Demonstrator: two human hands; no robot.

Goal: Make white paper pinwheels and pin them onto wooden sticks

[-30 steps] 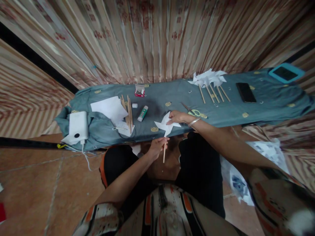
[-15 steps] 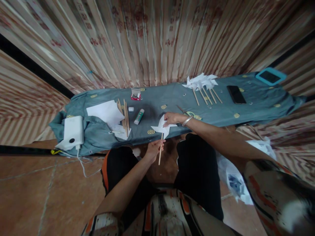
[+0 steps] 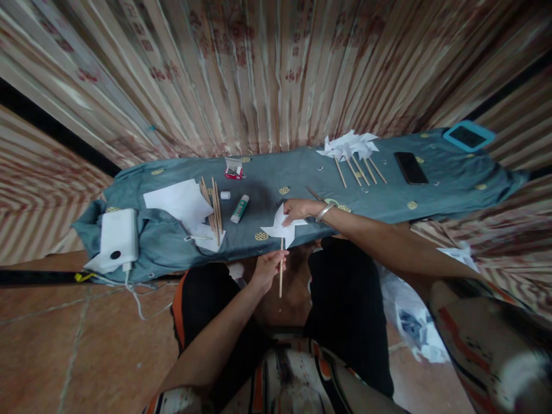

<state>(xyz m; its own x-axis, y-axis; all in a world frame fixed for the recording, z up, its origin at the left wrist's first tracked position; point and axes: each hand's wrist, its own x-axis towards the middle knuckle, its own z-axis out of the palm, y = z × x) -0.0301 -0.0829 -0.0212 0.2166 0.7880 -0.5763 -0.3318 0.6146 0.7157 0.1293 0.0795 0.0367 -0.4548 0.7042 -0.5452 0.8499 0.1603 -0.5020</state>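
Note:
A white paper pinwheel [image 3: 278, 230] is at the front edge of the cloth-covered table, its wooden stick [image 3: 281, 282] pointing down toward my lap. My left hand [image 3: 268, 270] pinches this stick below the paper blades. With a bangle at its wrist, my right hand [image 3: 302, 211] is closed on the pinwheel, its fingers at the blades near the centre; part of the paper is hidden under them. Just beyond the right wrist lie scissors [image 3: 330, 202], partly covered. A glue stick [image 3: 240, 209] lies left of the pinwheel, with its white cap [image 3: 225, 195] apart from it.
Several finished pinwheels [image 3: 350, 146] lie at the back right, near a phone [image 3: 411, 168] and a blue-framed device [image 3: 468, 135]. At left are wooden sticks [image 3: 217, 204], paper sheets [image 3: 179, 198], a small red box [image 3: 233, 171] and a white power bank [image 3: 118, 238] with a cable.
The pinwheel's stick has turned slightly more upright in view. Both hands keep their hold on the pinwheel, and the whole view has shifted a little.

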